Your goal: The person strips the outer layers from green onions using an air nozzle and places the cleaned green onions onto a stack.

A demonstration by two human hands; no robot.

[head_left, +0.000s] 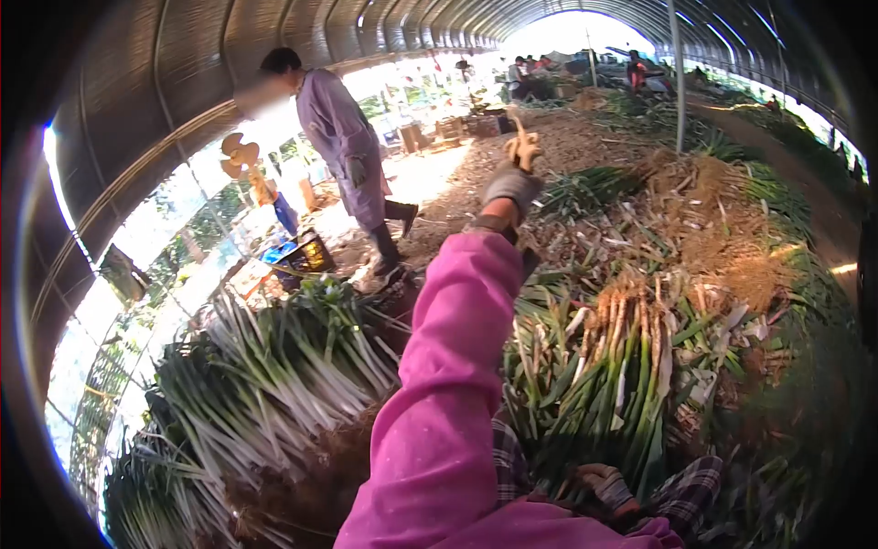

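Observation:
My left hand (518, 174), in a grey and tan work glove, is raised on a stretched-out arm in a pink sleeve. Its fingers reach forward above the ground, apart from any plants, with nothing visible in them. Low in front of me, my right hand (604, 481) rests by my plaid-covered leg, its gloved fingers curled. Whether anything is in them is hidden. Just beyond it lie loose long green onions (631, 357) with brownish stalks. On my left is a big heap of green onions (283, 366) with white stalks and a mass of roots.
A person in a light purple coat (340, 137) walks at the left. Near them stand a dark crate (306, 256) and a fan (240, 156). Leaf scraps and dry roots (713, 220) litter the ground. A metal pole (678, 82) stands at the right. Other people are far back in the tunnel.

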